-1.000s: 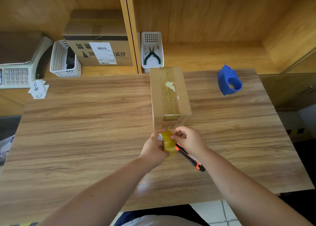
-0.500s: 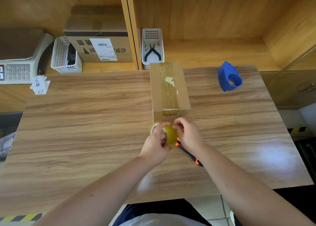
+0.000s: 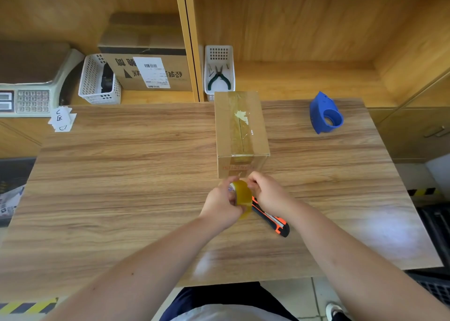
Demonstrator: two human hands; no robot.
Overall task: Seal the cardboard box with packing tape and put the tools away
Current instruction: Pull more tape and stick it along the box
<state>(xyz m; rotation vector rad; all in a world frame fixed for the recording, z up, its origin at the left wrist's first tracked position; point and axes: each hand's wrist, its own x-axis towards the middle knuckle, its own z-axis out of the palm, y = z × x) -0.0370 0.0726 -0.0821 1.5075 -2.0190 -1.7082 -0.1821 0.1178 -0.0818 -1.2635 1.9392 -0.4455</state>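
Two hands meet just in front of the cardboard box, both busy on one roll of packing tape (image 3: 241, 196). Left hand (image 3: 222, 207) is wrapped around the roll from the left, fingers curled over its yellowish rim and holding it up on edge. Right hand (image 3: 267, 194) pinches at the roll's upper right side, fingertips closed on the tape there; whether a loose end is lifted I cannot tell. Under the right wrist lies an orange-and-black utility knife (image 3: 272, 219), flat on the wooden surface (image 3: 121, 187), angled away toward the near right.

Just beyond the knuckles stands the cardboard box (image 3: 241, 133), long side running away from the person, a strip of clear tape down its top seam and over the near end, with a pale torn patch on top. Off to the far right of the surface sits a blue tape dispenser (image 3: 325, 114), well apart from the box.

Behind the box, on the shelf, a white basket (image 3: 219, 53) holds green-handled pliers (image 3: 219, 77). Left of the divider: a larger labelled carton (image 3: 148, 72), another white basket (image 3: 97, 82), a weighing scale (image 3: 29, 87), and small paper slips (image 3: 62, 120) at the surface's far left corner.
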